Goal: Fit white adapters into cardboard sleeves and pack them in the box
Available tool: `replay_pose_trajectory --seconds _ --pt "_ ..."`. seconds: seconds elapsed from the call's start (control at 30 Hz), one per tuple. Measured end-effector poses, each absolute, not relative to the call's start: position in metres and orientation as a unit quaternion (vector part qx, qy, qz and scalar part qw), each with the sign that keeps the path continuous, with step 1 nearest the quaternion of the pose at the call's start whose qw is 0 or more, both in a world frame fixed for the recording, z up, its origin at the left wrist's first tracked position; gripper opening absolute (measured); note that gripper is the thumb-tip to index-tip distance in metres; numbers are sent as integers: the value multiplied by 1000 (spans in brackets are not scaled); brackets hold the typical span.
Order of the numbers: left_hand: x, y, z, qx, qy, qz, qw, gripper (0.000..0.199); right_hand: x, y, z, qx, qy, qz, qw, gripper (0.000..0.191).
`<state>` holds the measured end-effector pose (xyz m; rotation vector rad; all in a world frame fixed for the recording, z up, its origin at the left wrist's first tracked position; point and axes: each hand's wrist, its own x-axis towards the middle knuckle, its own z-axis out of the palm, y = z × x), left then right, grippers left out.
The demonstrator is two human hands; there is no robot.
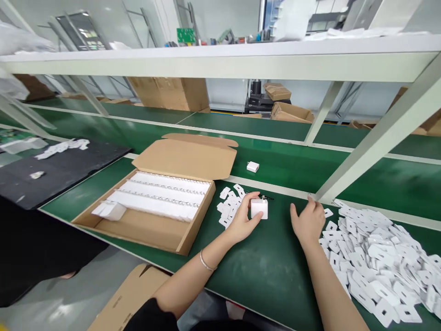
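Note:
My left hand (pixel 244 219) grips a white charger plug (pixel 259 209) between thumb and fingers, with its prongs toward the top. To the right, my right hand (pixel 308 221) hovers over the green bench with its thumb apart from its fingers and nothing visible in it. Right beside it lies a large heap of white cut-out cards (pixel 379 257) with small holes. A smaller scatter of white cards (pixel 228 209) is just left of my left hand. A thin black object (pixel 268 198) lies behind the held plug, partly hidden by it.
An open cardboard box (pixel 184 239) at left holds rows of white pieces (pixel 161 195) and a loose white block (pixel 115 211). Another white charger plug (pixel 252 166) sits farther back. A shelf post (pixel 375 128) slants down near the heap. A dark mat (pixel 51 170) lies far left.

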<state>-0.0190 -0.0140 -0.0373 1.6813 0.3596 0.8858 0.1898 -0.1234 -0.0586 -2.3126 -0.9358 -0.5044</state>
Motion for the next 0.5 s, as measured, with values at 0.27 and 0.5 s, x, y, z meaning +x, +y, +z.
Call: replay_pose_trajectory --seconds 0.27,0.5 --pt "-101 -8 31 777 226 523 267 31 215 -132 -74 -912 -361 -76 181 81" --pt "-269 56 38 702 660 262 -54 34 194 -122 -62 -890 -421 -41 172 77"
